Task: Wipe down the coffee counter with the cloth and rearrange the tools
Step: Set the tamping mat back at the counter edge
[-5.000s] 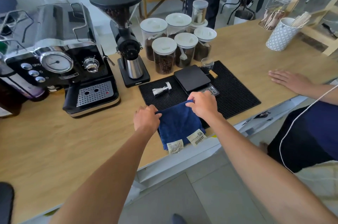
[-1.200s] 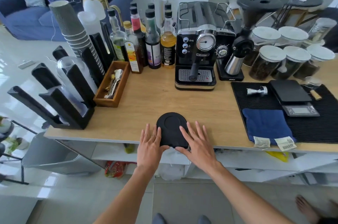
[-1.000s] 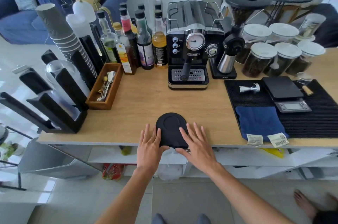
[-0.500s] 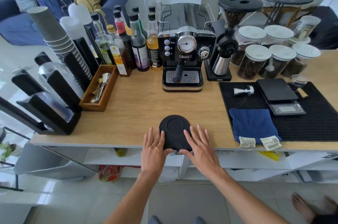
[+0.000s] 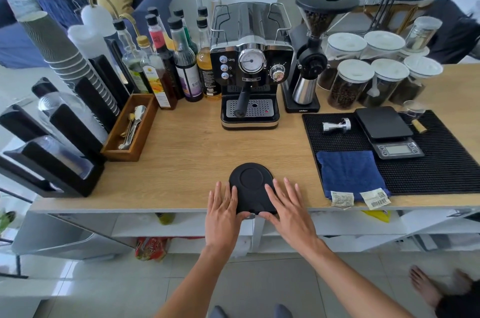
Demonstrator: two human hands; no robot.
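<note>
A black rubber tamping mat (image 5: 250, 182) lies at the front edge of the wooden counter (image 5: 187, 151). My left hand (image 5: 222, 210) rests flat on its left side and my right hand (image 5: 287, 207) on its right side, fingers spread, gripping nothing. The folded blue cloth (image 5: 349, 173) lies on the front left corner of the black ribbed bar mat (image 5: 441, 175), away from both hands. On that mat also sit a steel tamper (image 5: 336, 126) and a black scale (image 5: 388, 132).
An espresso machine (image 5: 250, 63) and a grinder (image 5: 311, 58) stand at the back, with syrup bottles (image 5: 168, 58) to their left and bean jars (image 5: 374, 71) to their right. A wooden spoon tray (image 5: 130, 128) and cup dispensers (image 5: 59, 120) fill the left end. Another person's bare foot (image 5: 426, 286) is at lower right.
Five seconds ago both hands held the blue cloth on the bar mat; they have let it go and now lie on the tamping mat. Over the last second only the view shifted slightly.
</note>
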